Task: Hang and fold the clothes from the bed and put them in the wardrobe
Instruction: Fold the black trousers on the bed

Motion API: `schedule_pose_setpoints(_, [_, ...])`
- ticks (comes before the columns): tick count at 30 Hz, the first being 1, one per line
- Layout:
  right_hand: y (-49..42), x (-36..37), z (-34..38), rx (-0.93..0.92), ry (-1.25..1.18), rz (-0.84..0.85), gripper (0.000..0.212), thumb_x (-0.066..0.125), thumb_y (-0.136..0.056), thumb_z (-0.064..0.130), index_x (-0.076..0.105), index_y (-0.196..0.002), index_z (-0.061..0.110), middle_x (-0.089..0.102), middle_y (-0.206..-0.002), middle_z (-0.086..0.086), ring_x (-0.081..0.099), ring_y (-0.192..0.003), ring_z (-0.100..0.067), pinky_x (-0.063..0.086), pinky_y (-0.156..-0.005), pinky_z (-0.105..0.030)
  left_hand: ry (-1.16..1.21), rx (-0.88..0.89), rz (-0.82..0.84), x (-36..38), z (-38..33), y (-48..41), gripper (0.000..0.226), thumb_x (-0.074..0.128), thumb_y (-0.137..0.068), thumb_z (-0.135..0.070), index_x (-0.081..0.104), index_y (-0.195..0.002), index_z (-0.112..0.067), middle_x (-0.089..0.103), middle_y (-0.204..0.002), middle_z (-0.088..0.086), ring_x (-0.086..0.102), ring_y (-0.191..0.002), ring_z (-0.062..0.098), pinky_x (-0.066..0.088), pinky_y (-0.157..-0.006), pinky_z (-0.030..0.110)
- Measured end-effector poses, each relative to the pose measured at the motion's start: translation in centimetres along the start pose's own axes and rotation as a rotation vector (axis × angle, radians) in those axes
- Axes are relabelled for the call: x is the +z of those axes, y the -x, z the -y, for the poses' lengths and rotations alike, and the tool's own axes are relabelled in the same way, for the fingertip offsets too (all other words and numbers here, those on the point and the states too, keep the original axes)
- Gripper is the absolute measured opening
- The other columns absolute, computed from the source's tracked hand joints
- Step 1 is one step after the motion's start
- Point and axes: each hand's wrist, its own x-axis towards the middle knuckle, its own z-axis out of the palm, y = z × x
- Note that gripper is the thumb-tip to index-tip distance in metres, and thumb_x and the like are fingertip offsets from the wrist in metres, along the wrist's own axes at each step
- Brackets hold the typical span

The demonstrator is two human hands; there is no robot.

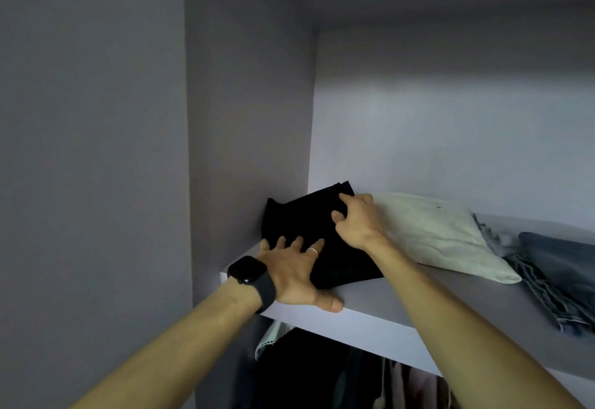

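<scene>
A folded black garment (306,215) lies in the left back corner of the wardrobe's upper shelf (402,305). My left hand (296,270), with a dark watch on the wrist and a ring, presses flat on the garment's near edge with spread fingers, thumb on the shelf. My right hand (357,218) rests on the garment's right side, fingers bent over its edge, between the black cloth and a cream folded piece.
A cream folded cloth (441,234) lies to the right of the black one, and folded blue denim (560,280) lies further right. Below the shelf hang several clothes (322,370). The wardrobe's side wall (244,119) stands close on the left.
</scene>
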Motion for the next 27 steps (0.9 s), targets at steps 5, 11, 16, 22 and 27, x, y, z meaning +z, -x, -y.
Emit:
schedule_pose_setpoints(5, [-2.0, 1.7, -0.5, 0.000, -0.079, -0.115, 0.047, 0.052, -0.102, 0.016, 0.045, -0.148, 0.008, 0.032, -0.146, -0.012, 0.049, -0.127, -0.028, 0.034, -0.107, -0.028, 0.068, 0.088, 0.092, -1.4, 1.0, -2.5, 0.111, 0.057, -0.066, -0.088, 0.003, -0.154, -0.049, 0.006, -0.167, 0.002, 0.006, -0.154, 0.023, 0.005, -0.120, 0.053])
schedule_pose_setpoints(11, [-5.9, 4.6, -0.2, 0.022, -0.108, -0.252, 0.044, 0.050, -0.103, 0.020, 0.044, -0.146, 0.009, 0.027, -0.146, -0.011, 0.043, -0.093, -0.015, 0.038, -0.090, -0.024, -0.049, 0.014, -0.008, -1.9, 3.6, -8.0, 0.094, 0.060, -0.090, -0.038, -0.005, -0.158, -0.039, 0.032, -0.159, 0.004, 0.044, -0.136, 0.031, 0.042, -0.106, 0.041])
schedule_pose_setpoints(16, [-10.1, 4.8, -0.8, 0.134, -0.090, -0.096, 0.059, 0.046, -0.102, 0.042, 0.032, -0.155, 0.020, 0.021, -0.159, -0.010, 0.047, -0.132, -0.032, 0.038, -0.109, -0.036, -0.275, -0.059, -0.128, -1.3, 5.2, -12.7, 0.085, 0.053, -0.096, -0.025, -0.004, -0.159, -0.027, 0.053, -0.141, 0.008, 0.055, -0.124, 0.032, 0.048, -0.094, 0.042])
schedule_pose_setpoints(22, [-8.4, 3.2, -6.0, 0.153, -0.178, 0.112, 0.049, 0.035, -0.101, 0.045, 0.039, -0.149, 0.034, 0.035, -0.161, -0.003, 0.036, -0.144, -0.027, 0.028, -0.119, -0.045, -0.055, -0.092, 0.053, -2.0, 3.4, -15.2, 0.105, 0.061, -0.087, -0.027, -0.019, -0.156, -0.028, 0.022, -0.162, 0.015, 0.031, -0.143, 0.042, 0.035, -0.112, 0.056])
schedule_pose_setpoints(27, [-6.0, 0.4, -8.4, 0.195, 0.265, 0.461, 0.114, 0.058, -0.058, 0.040, 0.007, -0.160, 0.038, 0.004, -0.168, 0.010, 0.002, -0.155, -0.019, 0.019, -0.120, -0.046, 0.091, 0.045, -0.039, -1.3, 1.8, -16.0, 0.119, 0.072, -0.083, -0.037, -0.029, -0.145, -0.052, -0.017, -0.166, 0.005, 0.010, -0.149, 0.047, 0.029, -0.112, 0.065])
